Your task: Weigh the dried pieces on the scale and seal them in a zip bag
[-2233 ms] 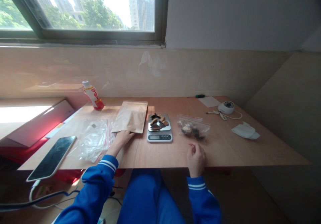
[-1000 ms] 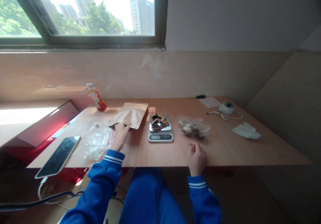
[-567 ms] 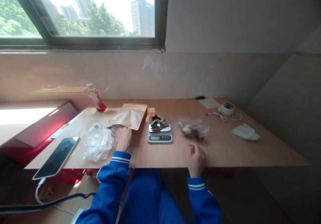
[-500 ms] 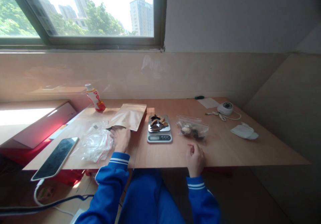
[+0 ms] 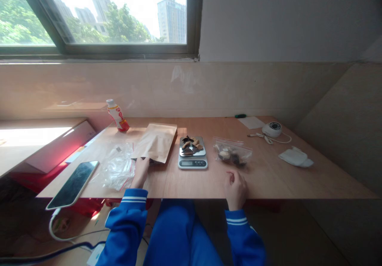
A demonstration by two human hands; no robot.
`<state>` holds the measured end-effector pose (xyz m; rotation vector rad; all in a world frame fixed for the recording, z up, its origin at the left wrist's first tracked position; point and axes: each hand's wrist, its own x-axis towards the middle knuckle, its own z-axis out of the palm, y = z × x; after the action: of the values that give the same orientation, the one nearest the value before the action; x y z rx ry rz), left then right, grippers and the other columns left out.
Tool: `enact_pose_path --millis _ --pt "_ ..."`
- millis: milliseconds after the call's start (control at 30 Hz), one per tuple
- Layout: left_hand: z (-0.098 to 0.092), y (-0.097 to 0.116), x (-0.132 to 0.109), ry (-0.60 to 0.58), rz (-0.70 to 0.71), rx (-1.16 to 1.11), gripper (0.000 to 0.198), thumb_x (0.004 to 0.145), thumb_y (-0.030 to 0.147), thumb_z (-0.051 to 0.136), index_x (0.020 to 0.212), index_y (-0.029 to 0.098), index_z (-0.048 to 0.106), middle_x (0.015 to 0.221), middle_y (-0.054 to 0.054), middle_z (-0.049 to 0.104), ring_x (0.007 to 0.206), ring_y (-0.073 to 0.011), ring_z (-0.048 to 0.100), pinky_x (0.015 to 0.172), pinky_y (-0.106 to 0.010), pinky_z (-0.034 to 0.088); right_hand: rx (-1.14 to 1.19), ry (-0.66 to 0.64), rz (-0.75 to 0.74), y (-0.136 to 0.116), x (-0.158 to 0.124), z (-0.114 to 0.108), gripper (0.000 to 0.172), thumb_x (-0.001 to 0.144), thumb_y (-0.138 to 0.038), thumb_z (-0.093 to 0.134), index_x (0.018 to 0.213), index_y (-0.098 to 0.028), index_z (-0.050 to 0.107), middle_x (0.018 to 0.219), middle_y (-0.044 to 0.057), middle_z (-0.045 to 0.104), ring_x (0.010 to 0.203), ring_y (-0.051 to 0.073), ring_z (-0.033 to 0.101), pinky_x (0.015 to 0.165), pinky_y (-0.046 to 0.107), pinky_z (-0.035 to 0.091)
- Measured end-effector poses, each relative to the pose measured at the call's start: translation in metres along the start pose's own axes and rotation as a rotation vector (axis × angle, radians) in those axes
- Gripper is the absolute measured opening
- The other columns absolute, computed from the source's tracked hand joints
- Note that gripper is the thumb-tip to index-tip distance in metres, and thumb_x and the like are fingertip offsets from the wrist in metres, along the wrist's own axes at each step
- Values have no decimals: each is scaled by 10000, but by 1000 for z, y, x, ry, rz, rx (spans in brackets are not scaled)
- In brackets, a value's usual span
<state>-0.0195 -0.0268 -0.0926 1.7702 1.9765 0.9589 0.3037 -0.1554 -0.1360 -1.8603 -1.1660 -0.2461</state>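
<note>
Evidently, the step in hand is work at the mouth of the brown paper bag (image 5: 156,140), which lies flat on the tabletop (image 5: 170,186), left of the digital scale (image 5: 192,164). The left hand (image 5: 141,170) is at the bag's near edge, where a dark gap shows; its fingertips are partly hidden by the paper, so whether they pinch the edge cannot be told. The right hand (image 5: 236,188) rests near the front edge of the tabletop, fingers curled into a loose fist, with nothing visible in it.

Dried brown and dark pieces (image 5: 195,142) lie on the scale's metal plate; the display is too small to read. Right of the scale, just beyond the right hand, is a clear zip bag (image 5: 232,151) with pale and dark contents. Crumpled clear plastic bags (image 5: 115,168) lie just beside the paper bag on its left, a phone (image 5: 73,184) farther left.

In this inspector's judgement, any next move at the bag calls for a sure hold on one paper layer and care not to push the bag against the scale.
</note>
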Motion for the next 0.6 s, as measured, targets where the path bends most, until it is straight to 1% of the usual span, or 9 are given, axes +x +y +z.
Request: enact_pose_path --millis 67,133,200,267,367,433,500,600 --pt "-5 1 -8 45 -39 -133 391 790 214 380 1050 103 650 917 -122 727 974 -247 654 844 -350 522 -3 1 -5 1 0 1 268 837 -220 387 806 -167 648 729 87 638 693 215 550 667 299 380" --pt "-8 0 -17 95 -98 -263 324 753 239 453 970 106 653 958 -128 720 971 -258 654 854 -359 523 -3 0 -9 2 0 1 260 831 -216 394 806 -168 648 721 84 635 694 215 551 667 297 381" --pt "-11 -3 -26 128 -132 -324 293 725 247 499 940 104 637 994 -140 707 971 -265 654 867 -374 520 -5 3 -11 3 -1 2 254 825 -208 399 806 -167 649 721 83 635 699 216 553 675 297 384" --pt "-12 -5 -34 150 -165 -356 324 721 247 526 999 101 606 1049 -152 686 971 -257 656 880 -381 519 -11 9 -8 4 -1 2 249 823 -206 406 805 -169 652 722 83 635 704 217 553 681 299 383" --pt "-15 -3 -51 202 -219 -475 415 726 245 569 1115 103 538 1167 -175 625 997 -238 653 907 -378 515 -15 13 -15 4 -1 2 245 819 -207 415 800 -170 656 712 80 632 698 217 551 674 298 380" --pt "-19 2 -66 227 -203 -502 414 738 254 584 1125 121 525 1197 -172 597 1023 -237 643 927 -384 509 -10 9 -29 5 -1 2 243 814 -201 417 802 -167 658 710 80 633 697 217 554 675 296 383" --pt "-23 11 -81 237 -158 -482 385 758 277 589 1117 152 532 1203 -152 587 1044 -238 631 943 -396 504 -7 2 -36 6 -1 2 241 810 -197 418 804 -164 656 715 81 636 699 217 560 672 293 387" --pt "-25 28 -95 210 -101 -513 383 776 311 603 1128 182 526 1206 -132 590 1043 -228 630 946 -394 507 -9 -6 -38 5 0 1 241 813 -200 415 799 -164 653 730 86 645 705 222 566 670 295 392"
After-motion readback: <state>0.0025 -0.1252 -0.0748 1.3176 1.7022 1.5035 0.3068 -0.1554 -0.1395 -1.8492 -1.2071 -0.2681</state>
